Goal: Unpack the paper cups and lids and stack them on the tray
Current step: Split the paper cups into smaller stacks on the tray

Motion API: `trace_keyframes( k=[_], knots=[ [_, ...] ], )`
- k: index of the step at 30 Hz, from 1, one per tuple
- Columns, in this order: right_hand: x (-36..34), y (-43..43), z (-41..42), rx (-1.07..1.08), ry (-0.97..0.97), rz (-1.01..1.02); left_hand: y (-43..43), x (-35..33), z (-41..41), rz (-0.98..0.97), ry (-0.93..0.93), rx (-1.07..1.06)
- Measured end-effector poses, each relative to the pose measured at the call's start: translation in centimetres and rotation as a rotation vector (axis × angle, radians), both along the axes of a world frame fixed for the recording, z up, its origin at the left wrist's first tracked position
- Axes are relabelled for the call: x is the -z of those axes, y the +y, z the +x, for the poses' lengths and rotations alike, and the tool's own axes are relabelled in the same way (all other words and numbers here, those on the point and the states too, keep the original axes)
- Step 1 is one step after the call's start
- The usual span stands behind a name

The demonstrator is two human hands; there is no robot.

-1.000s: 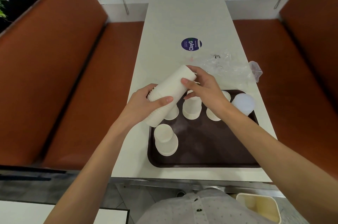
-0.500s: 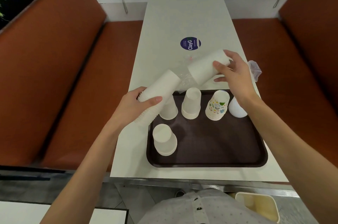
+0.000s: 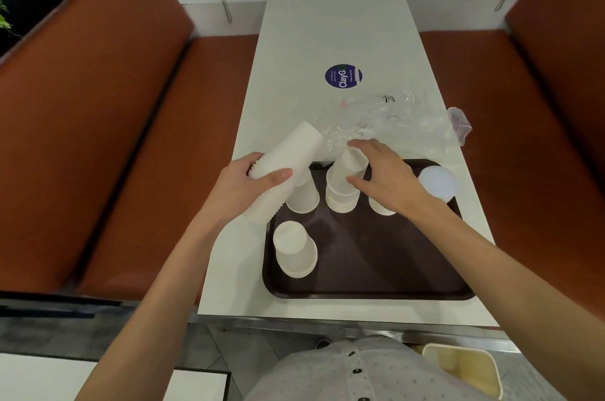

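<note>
While left hand point(image 3: 244, 186) holds sleeve point(image 3: 288, 161), right hand point(image 3: 386, 176) caps stack point(image 3: 342, 191).

I read the cups point(image 3: 296, 251) as matt white paper, smooth walls, rolled rims ribbed where they nest in the sleeve point(image 3: 281, 171). Tray point(image 3: 370, 256) is dark brown plastic, fine-textured, dull sheen only. Lids point(image 3: 438, 184) look like frosted white plastic, semi-gloss. Wrap point(image 3: 393, 122) is clear thin film, crinkled and glossy. Table point(image 3: 334, 27) is a smooth off-white laminate, satin, with a printed glossy sticker point(image 3: 343, 76). Benches point(image 3: 82, 106) are rust-brown upholstery, matt, leather-like. Shirt point(image 3: 370, 374) is grey woven cloth with a small print
</note>
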State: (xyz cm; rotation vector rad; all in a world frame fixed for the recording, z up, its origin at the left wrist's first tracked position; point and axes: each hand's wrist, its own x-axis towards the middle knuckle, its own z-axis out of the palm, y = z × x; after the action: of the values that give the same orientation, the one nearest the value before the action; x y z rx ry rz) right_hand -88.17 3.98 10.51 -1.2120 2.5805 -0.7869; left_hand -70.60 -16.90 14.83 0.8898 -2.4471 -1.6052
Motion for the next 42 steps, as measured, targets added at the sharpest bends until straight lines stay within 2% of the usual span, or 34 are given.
trace_keyframes(
  k=[4,8,11,13,14,18,19,21,26,29,35,42],
  knots=[
    [0.6,-0.6,-0.3,-0.044,0.079,0.094,0.3,0.0,-0.1,-0.031,-0.006,0.004],
    [1.5,-0.5,-0.3,-0.143,0.156,0.433,0.4,-0.3,-0.3,-0.034,0.002,-0.011],
    [0.9,-0.4,-0.4,-0.156,0.156,0.463,0.6,-0.5,-0.7,-0.042,0.017,-0.019],
    [0.2,-0.6,0.0,-0.140,0.096,0.301,0.7,-0.6,-0.9,-0.048,0.019,-0.014],
    [-0.2,-0.6,0.3,-0.115,0.004,0.161,0.8,-0.7,-1.0,-0.051,0.020,-0.012],
    [-3.0,-1.5,1.7,0.035,-0.724,-0.406,1.2,-1.0,-1.5,-0.049,0.024,-0.012],
    [-3.6,-1.7,2.0,0.066,-0.843,-0.491,1.3,-1.0,-1.7,-0.041,0.022,-0.005],
    [-4.3,-2.0,2.9,0.079,-0.963,-0.593,1.6,-1.1,-2.0,-0.034,0.002,0.025],
    [-3.8,-2.2,4.4,0.128,-0.905,-0.672,2.3,-1.7,-2.6,-0.054,-0.017,0.138],
    [-4.0,-2.1,4.0,0.181,-0.954,-0.723,2.4,-2.0,-2.6,-0.009,-0.036,0.190],
    [-4.1,-2.0,3.7,0.244,-0.967,-0.787,2.5,-2.6,-2.8,-0.031,-0.006,0.175],
    [-4.5,-1.0,2.2,0.336,-0.974,-0.881,1.8,-2.2,-2.0,-0.073,-0.060,0.176]
  ],
)
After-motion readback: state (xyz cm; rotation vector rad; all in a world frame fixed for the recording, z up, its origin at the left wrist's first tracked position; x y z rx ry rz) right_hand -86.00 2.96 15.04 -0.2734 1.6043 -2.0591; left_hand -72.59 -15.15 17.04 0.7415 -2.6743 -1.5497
